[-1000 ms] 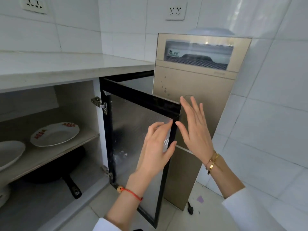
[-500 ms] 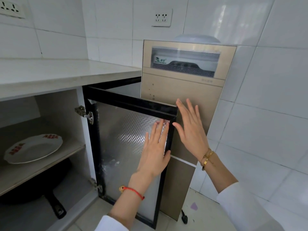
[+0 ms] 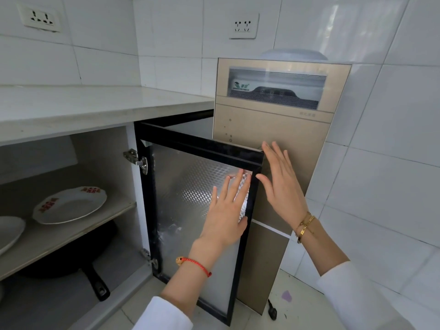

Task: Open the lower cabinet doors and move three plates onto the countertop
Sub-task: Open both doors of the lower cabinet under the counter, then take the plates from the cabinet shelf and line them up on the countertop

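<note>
The black-framed cabinet door (image 3: pixel 181 194) with a frosted patterned panel stands swung open to the right. My left hand (image 3: pixel 226 210) lies flat with straight fingers on the inner face of the panel near its free edge. My right hand (image 3: pixel 281 184) is held open just beyond the door's free edge, in front of the gold appliance. Inside the cabinet, a white plate with red marks (image 3: pixel 70 204) lies on the shelf (image 3: pixel 78 232). The edge of a second white plate (image 3: pixel 9 231) shows at the far left. The white countertop (image 3: pixel 95 103) runs above.
A tall gold appliance (image 3: pixel 273 129) stands right behind the open door, against the tiled wall. A black frying pan (image 3: pixel 78 258) lies on the cabinet floor with its handle pointing out. A black plug (image 3: pixel 272 312) lies on the floor tiles.
The door has swung a little further open toward the appliance. My left hand went from curved fingers to flat on the panel. The view shifted, hiding then showing the second plate.
</note>
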